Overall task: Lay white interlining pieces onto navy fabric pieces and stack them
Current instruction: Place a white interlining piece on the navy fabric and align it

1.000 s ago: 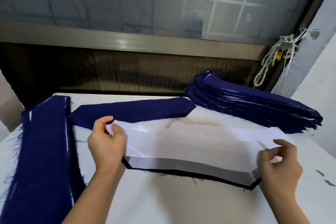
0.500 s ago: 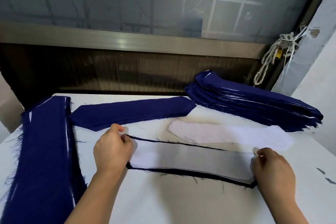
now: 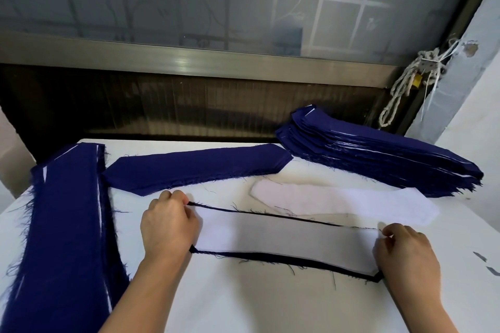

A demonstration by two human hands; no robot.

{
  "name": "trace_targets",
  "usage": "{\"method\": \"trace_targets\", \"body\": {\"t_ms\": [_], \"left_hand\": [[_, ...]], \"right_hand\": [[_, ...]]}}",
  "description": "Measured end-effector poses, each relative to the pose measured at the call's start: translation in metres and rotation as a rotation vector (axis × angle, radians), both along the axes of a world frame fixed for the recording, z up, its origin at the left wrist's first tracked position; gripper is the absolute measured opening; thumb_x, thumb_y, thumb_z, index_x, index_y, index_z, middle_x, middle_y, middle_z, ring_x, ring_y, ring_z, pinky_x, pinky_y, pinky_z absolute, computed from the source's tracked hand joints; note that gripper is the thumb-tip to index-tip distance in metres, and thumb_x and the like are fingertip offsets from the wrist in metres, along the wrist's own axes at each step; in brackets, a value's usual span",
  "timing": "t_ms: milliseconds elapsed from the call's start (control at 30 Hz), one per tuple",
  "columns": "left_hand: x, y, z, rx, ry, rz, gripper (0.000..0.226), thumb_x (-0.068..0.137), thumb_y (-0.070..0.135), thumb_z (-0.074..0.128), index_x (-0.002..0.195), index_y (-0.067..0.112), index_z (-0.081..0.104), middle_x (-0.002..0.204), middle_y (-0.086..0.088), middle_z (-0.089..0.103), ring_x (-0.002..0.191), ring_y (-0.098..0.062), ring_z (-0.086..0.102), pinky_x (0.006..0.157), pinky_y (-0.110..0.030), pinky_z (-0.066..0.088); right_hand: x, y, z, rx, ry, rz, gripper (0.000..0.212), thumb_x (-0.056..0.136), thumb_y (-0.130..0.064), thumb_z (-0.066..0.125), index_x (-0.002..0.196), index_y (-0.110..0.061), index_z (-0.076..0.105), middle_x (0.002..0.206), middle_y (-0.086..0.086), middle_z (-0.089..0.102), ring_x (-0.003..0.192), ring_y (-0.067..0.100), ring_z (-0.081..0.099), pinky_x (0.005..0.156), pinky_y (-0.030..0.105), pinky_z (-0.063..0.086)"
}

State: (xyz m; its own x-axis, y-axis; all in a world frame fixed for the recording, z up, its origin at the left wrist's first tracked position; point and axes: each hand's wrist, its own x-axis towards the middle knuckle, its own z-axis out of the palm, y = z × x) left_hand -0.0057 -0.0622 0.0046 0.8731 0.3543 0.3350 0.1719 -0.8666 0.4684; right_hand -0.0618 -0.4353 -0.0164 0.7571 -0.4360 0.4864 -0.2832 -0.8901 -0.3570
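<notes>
A white interlining piece [image 3: 286,238] lies flat on a navy fabric piece [image 3: 297,262] in front of me; only the navy's dark rim shows around it. My left hand [image 3: 167,227] grips the left end of the pair, fingers curled over it. At the right end my right hand [image 3: 405,254] pinches the edge. A second white interlining piece [image 3: 343,201] lies just behind. One loose navy piece [image 3: 194,167] lies further back.
A tall stack of navy pieces [image 3: 378,154] sits at the back right. A long pile of navy pieces [image 3: 65,224] runs down the left side of the white table [image 3: 257,303]. A metal window frame [image 3: 189,59] and knotted rope [image 3: 405,84] lie beyond.
The lifted white interlining came down and now lies flat on the navy piece. Both hands lowered to the ends of the pair and stayed there.
</notes>
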Motion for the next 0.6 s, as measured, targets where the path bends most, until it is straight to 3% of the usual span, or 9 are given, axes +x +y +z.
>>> {"method": "trace_targets", "body": {"t_ms": [100, 200, 267, 333, 400, 600], "left_hand": [[0.0, -0.001, -0.001, 0.03, 0.045, -0.003, 0.021, 0.087, 0.005, 0.056, 0.103, 0.005, 0.07, 0.097, -0.012, 0.061, 0.094, -0.035, 0.054, 0.074, -0.041, 0.043], [0.0, 0.0, -0.001, 0.03, -0.035, -0.031, 0.026, 0.082, 0.006, 0.064, 0.108, 0.005, 0.067, 0.104, -0.015, 0.059, 0.096, -0.036, 0.051, 0.082, -0.045, 0.043], [0.001, -0.001, -0.001, 0.003, -0.126, -0.088, 0.022, 0.082, 0.01, 0.069, 0.103, 0.007, 0.066, 0.1, -0.011, 0.059, 0.091, -0.033, 0.053, 0.075, -0.043, 0.044], [0.0, -0.006, -0.001, -0.032, -0.149, -0.184, 0.014, 0.086, 0.019, 0.069, 0.096, 0.013, 0.063, 0.091, 0.0, 0.057, 0.085, -0.026, 0.054, 0.067, -0.035, 0.043], [0.0, -0.009, -0.004, -0.042, -0.125, -0.272, 0.011, 0.089, 0.025, 0.065, 0.086, 0.019, 0.056, 0.081, 0.008, 0.054, 0.077, -0.019, 0.053, 0.062, -0.033, 0.043], [0.005, -0.006, -0.016, -0.031, -0.021, -0.343, 0.018, 0.088, 0.017, 0.059, 0.076, 0.021, 0.047, 0.076, 0.004, 0.053, 0.075, -0.02, 0.052, 0.067, -0.037, 0.048]], "right_hand": [[0.001, -0.001, -0.001, -0.039, -0.001, -0.013, 0.007, 0.073, 0.004, 0.068, 0.079, 0.003, 0.066, 0.072, 0.019, 0.06, 0.073, 0.039, 0.049, 0.059, 0.04, 0.043], [0.001, -0.001, 0.002, -0.07, -0.058, -0.048, 0.013, 0.075, -0.004, 0.061, 0.085, 0.004, 0.067, 0.079, 0.021, 0.061, 0.078, 0.042, 0.052, 0.067, 0.044, 0.04], [0.0, 0.002, 0.005, -0.096, -0.114, 0.025, 0.018, 0.077, -0.009, 0.053, 0.086, 0.0, 0.067, 0.081, 0.017, 0.062, 0.08, 0.04, 0.052, 0.068, 0.044, 0.04], [-0.002, 0.006, 0.005, -0.092, -0.118, 0.181, 0.009, 0.079, 0.002, 0.061, 0.086, -0.003, 0.065, 0.079, 0.011, 0.061, 0.076, 0.037, 0.054, 0.062, 0.041, 0.044], [-0.002, 0.008, 0.005, -0.047, -0.037, 0.31, 0.017, 0.077, 0.007, 0.067, 0.086, -0.007, 0.065, 0.078, 0.005, 0.059, 0.07, 0.03, 0.056, 0.057, 0.038, 0.048], [-0.001, 0.006, 0.006, 0.012, 0.011, 0.367, 0.019, 0.077, 0.005, 0.066, 0.079, -0.013, 0.06, 0.07, -0.002, 0.053, 0.063, 0.021, 0.05, 0.055, 0.037, 0.046]]}}
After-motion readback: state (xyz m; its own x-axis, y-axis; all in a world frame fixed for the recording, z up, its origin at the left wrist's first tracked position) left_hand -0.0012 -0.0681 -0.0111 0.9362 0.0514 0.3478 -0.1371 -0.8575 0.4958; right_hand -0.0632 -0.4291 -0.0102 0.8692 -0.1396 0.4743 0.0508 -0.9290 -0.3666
